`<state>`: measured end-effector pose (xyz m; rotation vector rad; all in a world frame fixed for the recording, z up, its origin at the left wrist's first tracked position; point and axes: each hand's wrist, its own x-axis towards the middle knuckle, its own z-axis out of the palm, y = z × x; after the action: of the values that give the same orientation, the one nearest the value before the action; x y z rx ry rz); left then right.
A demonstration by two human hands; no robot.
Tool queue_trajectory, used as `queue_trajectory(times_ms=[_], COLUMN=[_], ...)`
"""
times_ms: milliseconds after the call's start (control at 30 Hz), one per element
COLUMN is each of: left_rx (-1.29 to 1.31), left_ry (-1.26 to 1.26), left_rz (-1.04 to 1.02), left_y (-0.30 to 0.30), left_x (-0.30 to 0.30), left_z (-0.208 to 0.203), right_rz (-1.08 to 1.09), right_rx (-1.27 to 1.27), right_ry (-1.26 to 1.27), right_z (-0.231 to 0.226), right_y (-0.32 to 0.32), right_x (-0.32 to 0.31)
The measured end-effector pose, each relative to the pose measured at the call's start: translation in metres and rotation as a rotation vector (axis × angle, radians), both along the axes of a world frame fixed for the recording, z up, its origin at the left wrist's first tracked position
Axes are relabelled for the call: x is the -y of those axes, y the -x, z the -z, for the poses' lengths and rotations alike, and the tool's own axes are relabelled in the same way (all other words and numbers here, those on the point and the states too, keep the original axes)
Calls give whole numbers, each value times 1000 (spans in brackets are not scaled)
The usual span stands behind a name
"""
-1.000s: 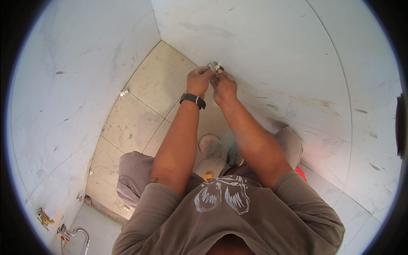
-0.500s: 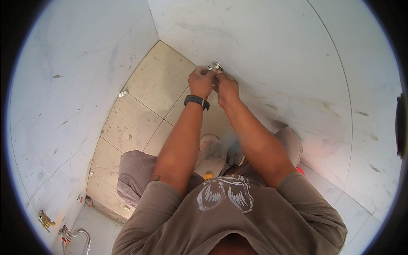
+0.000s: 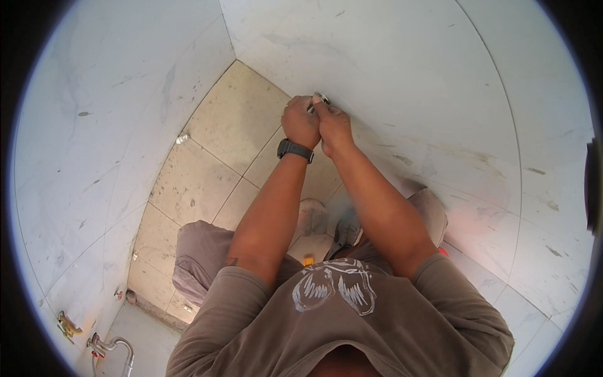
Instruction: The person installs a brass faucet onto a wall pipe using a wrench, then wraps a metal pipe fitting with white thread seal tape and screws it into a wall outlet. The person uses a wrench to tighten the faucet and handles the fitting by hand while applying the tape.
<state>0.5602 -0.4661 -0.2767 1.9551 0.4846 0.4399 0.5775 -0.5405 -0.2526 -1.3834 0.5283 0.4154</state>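
Low on the wall ahead, a small shiny metal fitting point(image 3: 322, 98) with a round flange sticks out, mostly covered by my hands. My left hand point(image 3: 301, 119), with a black watch point(image 3: 294, 150) on its wrist, is closed around the fitting's outer end. Beside it my right hand point(image 3: 335, 127) is closed too, thumb stretched along the fitting near the flange. The two hands touch each other. A bit of bright metal shows between them, but its exact kind is hidden by the fingers.
Pale marbled wall panels point(image 3: 427, 75) rise ahead and to the left. Beige floor tiles point(image 3: 213, 163) lie between them. At the lower left are a brass tap point(image 3: 69, 323) and a curved chrome pipe point(image 3: 119, 342). A round disc point(image 3: 312, 217) and a yellow object point(image 3: 308, 259) lie near my shoe.
My left hand has rotated at the wrist, its back now facing up more and its watch turned. It covers more of the fitting. My right thumb has shifted up along the metal.
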Motion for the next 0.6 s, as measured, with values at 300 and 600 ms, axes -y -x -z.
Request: queue_trajectory(times_ms=[300, 600], left_rx=[77, -471], left_ry=[518, 1265], left_rz=[230, 155], left_y=[11, 23], left_x=[-23, -36], left_z=[9, 5], right_rz=[33, -38], right_rx=[10, 77], right_ry=[-130, -82], right_z=[5, 4], right_y=[7, 12], right_x=[3, 7])
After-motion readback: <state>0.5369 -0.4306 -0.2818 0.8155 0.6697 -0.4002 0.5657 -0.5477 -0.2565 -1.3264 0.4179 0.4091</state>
